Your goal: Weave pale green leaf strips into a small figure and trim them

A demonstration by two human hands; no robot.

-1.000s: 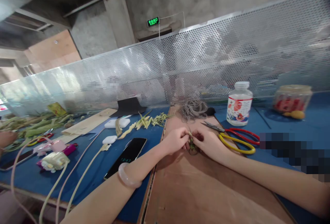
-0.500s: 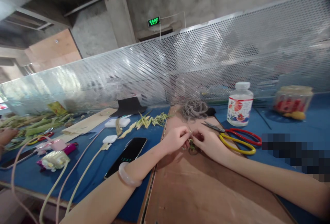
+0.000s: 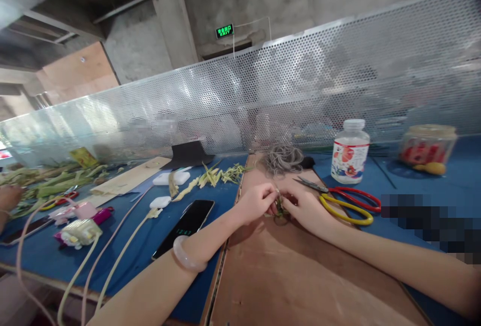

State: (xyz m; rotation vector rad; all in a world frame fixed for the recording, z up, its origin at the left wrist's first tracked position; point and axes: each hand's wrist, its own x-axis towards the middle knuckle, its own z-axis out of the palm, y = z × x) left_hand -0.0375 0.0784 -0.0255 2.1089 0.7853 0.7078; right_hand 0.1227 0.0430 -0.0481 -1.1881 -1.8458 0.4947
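Observation:
Over the brown board my two hands meet, fingertips nearly touching. My left hand, with a pale bangle on its forearm, pinches a small greenish piece of plant strand. From the other side my right hand has its thumb and fingers closed on the same little piece. The fingers hide most of it, and its exact shape cannot be made out. Just beyond the hands lies a tangled heap of grey cord. Scissors with one red and one yellow handle lie right beside my right hand.
A white-capped bottle and a glass jar stand at right. Left of the board lie a phone, white chargers with cables and braided leaf strips. Another person's hand is at far left, near green husks.
My right fingers have shifted slightly around the small piece, showing a little more of it. My left hand is almost still. The other person's hand at far left has moved slightly.

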